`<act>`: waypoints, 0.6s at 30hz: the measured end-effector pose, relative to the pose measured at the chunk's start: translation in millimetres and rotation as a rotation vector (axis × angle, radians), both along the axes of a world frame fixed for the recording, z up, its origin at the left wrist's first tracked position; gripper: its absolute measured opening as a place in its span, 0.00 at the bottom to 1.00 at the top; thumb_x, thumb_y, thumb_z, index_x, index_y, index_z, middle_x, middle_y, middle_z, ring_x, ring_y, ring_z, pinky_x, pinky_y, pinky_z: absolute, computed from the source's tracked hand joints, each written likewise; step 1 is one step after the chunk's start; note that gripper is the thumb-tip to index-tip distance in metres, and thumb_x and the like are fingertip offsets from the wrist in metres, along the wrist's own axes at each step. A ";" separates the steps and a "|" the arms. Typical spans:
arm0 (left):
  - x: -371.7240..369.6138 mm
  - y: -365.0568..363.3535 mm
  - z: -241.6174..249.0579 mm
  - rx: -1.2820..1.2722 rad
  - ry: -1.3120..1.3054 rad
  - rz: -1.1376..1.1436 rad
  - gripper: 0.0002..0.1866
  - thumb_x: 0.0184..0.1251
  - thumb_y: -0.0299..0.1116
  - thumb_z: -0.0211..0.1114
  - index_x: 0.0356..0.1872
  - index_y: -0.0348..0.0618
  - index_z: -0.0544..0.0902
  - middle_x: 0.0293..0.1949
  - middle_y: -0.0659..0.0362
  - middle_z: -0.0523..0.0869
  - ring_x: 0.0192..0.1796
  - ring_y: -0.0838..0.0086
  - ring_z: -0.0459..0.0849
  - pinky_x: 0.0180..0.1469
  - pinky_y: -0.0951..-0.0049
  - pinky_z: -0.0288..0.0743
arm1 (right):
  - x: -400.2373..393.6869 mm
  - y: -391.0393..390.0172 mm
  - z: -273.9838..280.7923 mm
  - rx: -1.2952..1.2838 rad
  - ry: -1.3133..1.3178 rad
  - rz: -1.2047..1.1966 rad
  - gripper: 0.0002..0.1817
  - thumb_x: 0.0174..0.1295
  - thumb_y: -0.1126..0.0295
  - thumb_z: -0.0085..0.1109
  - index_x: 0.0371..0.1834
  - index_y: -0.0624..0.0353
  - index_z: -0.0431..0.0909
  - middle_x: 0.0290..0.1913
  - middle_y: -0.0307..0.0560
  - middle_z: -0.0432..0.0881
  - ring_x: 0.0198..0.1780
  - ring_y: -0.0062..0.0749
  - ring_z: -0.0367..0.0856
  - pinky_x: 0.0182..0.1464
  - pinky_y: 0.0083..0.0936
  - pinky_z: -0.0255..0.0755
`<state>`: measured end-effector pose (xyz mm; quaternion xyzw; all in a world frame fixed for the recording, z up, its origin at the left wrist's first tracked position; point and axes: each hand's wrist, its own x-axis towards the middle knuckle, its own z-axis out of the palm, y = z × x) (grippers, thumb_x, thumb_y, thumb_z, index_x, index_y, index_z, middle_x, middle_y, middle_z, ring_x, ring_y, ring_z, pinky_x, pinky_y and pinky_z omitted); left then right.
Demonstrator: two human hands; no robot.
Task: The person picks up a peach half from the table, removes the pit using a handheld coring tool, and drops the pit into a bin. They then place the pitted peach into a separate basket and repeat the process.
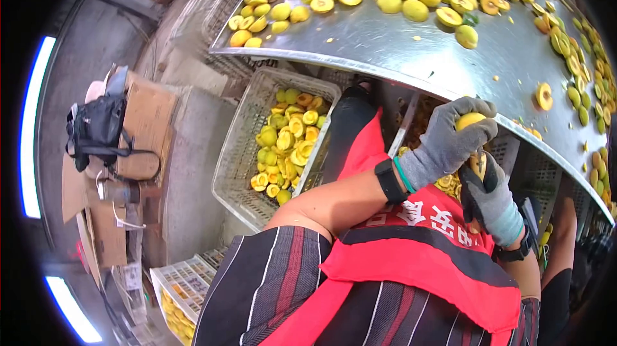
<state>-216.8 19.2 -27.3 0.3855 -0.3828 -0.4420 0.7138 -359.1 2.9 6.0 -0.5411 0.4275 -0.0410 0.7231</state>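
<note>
Both hands wear grey gloves and meet just off the near edge of the metal table. My left hand is closed around a yellow fruit, which shows between its thumb and fingers. Just below it, my right hand is closed on a small yellowish-tan object with a dark mark; whether it is a fruit piece or a handle I cannot tell. Many whole and halved yellow-green fruits lie on the metal table. One cut half rests apart on the right.
A plastic crate of cut fruit stands left of my legs. Another crate is at the lower left. A black bag sits by cardboard boxes. Someone's bare arm or leg shows at the right.
</note>
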 end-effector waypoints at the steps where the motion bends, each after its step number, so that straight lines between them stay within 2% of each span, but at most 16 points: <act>1: 5.3 1.2 -3.2 -0.001 0.001 0.018 0.08 0.60 0.27 0.60 0.39 0.35 0.80 0.39 0.59 0.82 0.37 0.81 0.78 0.43 0.79 0.74 | 1.6 -0.6 -24.4 -0.471 -0.047 0.068 0.14 0.59 0.74 0.56 0.47 0.62 0.68 0.27 0.48 0.78 0.29 0.39 0.80 0.31 0.30 0.72; 2: 11.0 2.7 -5.6 0.076 -0.033 -0.010 0.07 0.60 0.27 0.61 0.37 0.35 0.80 0.39 0.59 0.82 0.38 0.81 0.78 0.43 0.79 0.73 | 4.1 -0.2 -37.7 -0.934 -0.098 0.134 0.15 0.58 0.74 0.56 0.47 0.64 0.68 0.27 0.52 0.78 0.30 0.46 0.80 0.31 0.34 0.72; 3: 14.5 5.3 -7.1 0.153 -0.066 -0.041 0.06 0.60 0.27 0.61 0.36 0.36 0.80 0.38 0.60 0.82 0.38 0.82 0.77 0.43 0.79 0.73 | 9.9 4.5 -20.4 -0.971 0.090 0.178 0.16 0.56 0.74 0.57 0.47 0.65 0.67 0.31 0.59 0.78 0.35 0.55 0.79 0.35 0.36 0.71; 4: 17.0 6.9 -9.5 0.155 -0.060 -0.029 0.06 0.60 0.27 0.61 0.36 0.36 0.80 0.38 0.60 0.82 0.38 0.82 0.77 0.43 0.79 0.73 | 11.8 4.8 -24.5 -0.970 0.088 0.191 0.16 0.56 0.74 0.57 0.47 0.65 0.67 0.31 0.59 0.78 0.35 0.55 0.79 0.35 0.36 0.71; 6: 21.2 8.4 -13.4 0.187 0.018 -0.062 0.05 0.59 0.27 0.63 0.34 0.36 0.81 0.37 0.61 0.82 0.38 0.82 0.77 0.43 0.79 0.73 | 14.2 3.6 -36.0 -0.846 0.002 0.181 0.15 0.57 0.74 0.56 0.47 0.64 0.68 0.31 0.54 0.79 0.34 0.46 0.80 0.35 0.33 0.72; 7: 22.2 8.9 -12.8 0.183 0.021 -0.050 0.05 0.59 0.27 0.63 0.34 0.36 0.81 0.37 0.61 0.82 0.38 0.82 0.77 0.43 0.79 0.73 | 23.3 9.8 -8.5 -0.549 0.001 0.129 0.14 0.58 0.74 0.55 0.47 0.63 0.69 0.30 0.49 0.79 0.32 0.37 0.80 0.35 0.31 0.72; 8: 22.3 11.0 -11.4 0.154 0.030 -0.024 0.05 0.58 0.27 0.63 0.33 0.37 0.81 0.36 0.61 0.82 0.38 0.83 0.77 0.42 0.80 0.73 | 25.2 7.1 0.2 -0.547 0.003 0.141 0.14 0.58 0.74 0.55 0.47 0.63 0.69 0.30 0.49 0.79 0.32 0.37 0.80 0.35 0.31 0.72; 10: 27.2 15.3 -3.0 0.126 0.041 0.015 0.05 0.57 0.27 0.64 0.33 0.37 0.82 0.35 0.62 0.82 0.38 0.83 0.77 0.42 0.80 0.73 | 30.8 1.9 6.7 -0.077 0.168 0.137 0.13 0.59 0.74 0.55 0.47 0.62 0.69 0.32 0.46 0.78 0.33 0.30 0.79 0.37 0.28 0.72; 11: 31.7 17.9 5.5 0.248 -0.055 -0.051 0.05 0.57 0.28 0.65 0.33 0.37 0.82 0.34 0.62 0.82 0.37 0.84 0.77 0.41 0.81 0.74 | 23.1 1.6 -30.5 -0.617 -0.079 0.202 0.13 0.59 0.74 0.55 0.47 0.63 0.69 0.32 0.47 0.79 0.34 0.32 0.79 0.38 0.28 0.72; 12: 35.5 18.8 9.5 0.368 -0.154 -0.123 0.05 0.57 0.28 0.65 0.33 0.38 0.82 0.33 0.63 0.82 0.36 0.85 0.77 0.40 0.81 0.74 | 23.7 3.2 -30.7 -0.615 -0.078 0.205 0.13 0.59 0.74 0.55 0.47 0.63 0.69 0.32 0.47 0.79 0.34 0.32 0.79 0.38 0.28 0.72; 14: 33.1 16.6 -4.3 0.312 -0.183 -0.132 0.05 0.57 0.28 0.65 0.33 0.38 0.82 0.32 0.64 0.82 0.35 0.86 0.77 0.39 0.82 0.74 | 24.1 6.5 -29.1 -0.749 0.054 0.251 0.13 0.59 0.74 0.55 0.46 0.64 0.70 0.32 0.48 0.79 0.34 0.33 0.79 0.39 0.29 0.73; 15: 31.6 18.1 -4.9 0.288 -0.114 -0.119 0.05 0.57 0.28 0.66 0.33 0.38 0.82 0.31 0.64 0.82 0.34 0.85 0.77 0.39 0.82 0.74 | 28.0 11.8 -32.5 -0.835 -0.124 0.192 0.10 0.59 0.74 0.55 0.42 0.63 0.70 0.27 0.45 0.78 0.28 0.30 0.79 0.32 0.27 0.72; 16: 31.3 18.8 -5.2 0.263 -0.044 -0.105 0.06 0.56 0.28 0.66 0.33 0.38 0.82 0.31 0.64 0.81 0.34 0.85 0.77 0.38 0.82 0.74 | 28.3 9.7 -25.0 -0.838 -0.124 0.197 0.10 0.59 0.74 0.55 0.42 0.63 0.70 0.27 0.45 0.78 0.28 0.30 0.79 0.32 0.27 0.72; 18: 31.7 20.0 -4.4 0.255 -0.011 -0.089 0.06 0.56 0.28 0.66 0.33 0.38 0.82 0.31 0.64 0.82 0.34 0.85 0.78 0.38 0.82 0.74 | 29.1 6.3 2.2 -0.002 0.139 0.105 0.08 0.59 0.73 0.54 0.39 0.61 0.69 0.23 0.40 0.75 0.21 0.24 0.75 0.23 0.21 0.67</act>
